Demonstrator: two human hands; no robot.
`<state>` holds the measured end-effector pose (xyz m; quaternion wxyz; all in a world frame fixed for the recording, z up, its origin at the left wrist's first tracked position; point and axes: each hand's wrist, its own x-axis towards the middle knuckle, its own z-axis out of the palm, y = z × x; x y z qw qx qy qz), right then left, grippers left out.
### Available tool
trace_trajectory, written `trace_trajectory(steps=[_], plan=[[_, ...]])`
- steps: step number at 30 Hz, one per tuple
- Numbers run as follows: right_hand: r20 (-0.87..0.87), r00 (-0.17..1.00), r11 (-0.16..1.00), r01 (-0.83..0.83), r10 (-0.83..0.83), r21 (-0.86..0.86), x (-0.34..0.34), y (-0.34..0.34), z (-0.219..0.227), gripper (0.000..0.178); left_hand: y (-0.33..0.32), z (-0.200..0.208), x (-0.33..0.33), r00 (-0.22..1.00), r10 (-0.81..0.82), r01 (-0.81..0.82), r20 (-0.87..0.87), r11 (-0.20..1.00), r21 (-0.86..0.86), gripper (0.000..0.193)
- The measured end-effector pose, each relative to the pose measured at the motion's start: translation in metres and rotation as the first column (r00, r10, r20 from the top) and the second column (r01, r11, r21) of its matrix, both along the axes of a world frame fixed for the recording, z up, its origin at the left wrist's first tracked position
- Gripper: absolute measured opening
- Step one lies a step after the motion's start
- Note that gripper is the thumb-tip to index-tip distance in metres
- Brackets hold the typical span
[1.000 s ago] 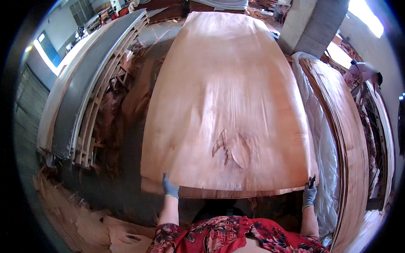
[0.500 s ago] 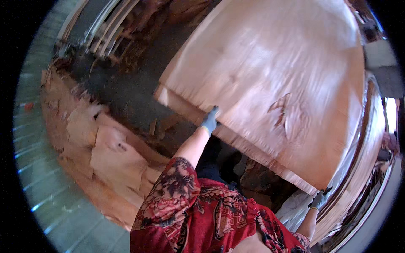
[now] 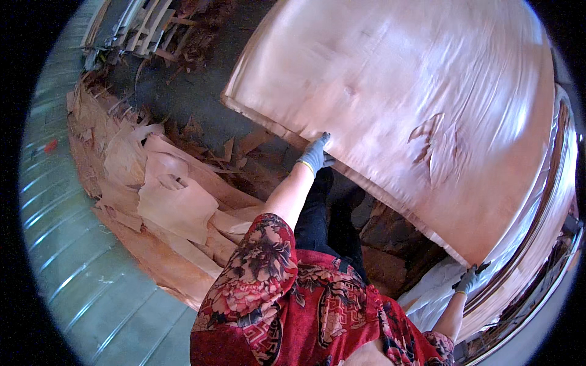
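Note:
A large, thin sheet of wood veneer point(image 3: 378, 73), pale pinkish brown with a torn, split patch, spreads in front of me over other sheets. Grey-gloved, my left hand point(image 3: 315, 154) grips its near edge left of the middle, the thumb on top and the fingers partly hidden beneath. At the near right corner my right hand point(image 3: 468, 280), also gloved, pinches the sheet; some dark fingertips stick out past the edge. Ripples run across the right part of the sheet.
Broken veneer pieces point(image 3: 177, 198) are heaped at my left, beside ribbed greenish metal sheeting point(image 3: 91, 287). Clear plastic film point(image 3: 430, 299) and a stack of veneer sheets point(image 3: 519, 283) lie at the right. Scraps litter the dark floor point(image 3: 207, 91). Wooden slats point(image 3: 146, 27) stand far left.
The sheet's near edge now lies closer to the edge of the layer below it. Both hands appear farther right in view, still on the sheet, and the left also farther up.

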<state>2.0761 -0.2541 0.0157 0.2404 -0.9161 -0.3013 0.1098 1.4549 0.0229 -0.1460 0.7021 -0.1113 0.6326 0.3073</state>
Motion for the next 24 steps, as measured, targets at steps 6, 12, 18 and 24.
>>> trace_trajectory(steps=[6,12,18,24], plan=[[-0.178,0.982,0.987,0.084,-0.059,0.136,-0.024,-0.006,-0.041,0.058,-0.028,-0.042,-0.029,0.982,-0.17,0.176,-0.084,0.982,0.073,0.042],[-0.29,0.911,0.944,0.325,-0.294,0.063,-0.014,-0.037,-0.08,0.047,-0.02,-0.03,-0.028,0.921,-0.255,0.236,-0.295,0.967,-0.098,0.025],[-0.293,0.902,0.936,0.347,-0.317,0.055,-0.01,-0.048,-0.101,0.045,-0.029,-0.05,-0.039,0.949,-0.161,0.15,-0.271,0.987,-0.06,0.034],[-0.374,0.868,0.914,0.39,-0.326,0.108,-0.016,-0.044,-0.111,0.043,-0.032,-0.053,-0.042,0.989,0.0,0.004,-0.15,1.0,0.029,0.037]])
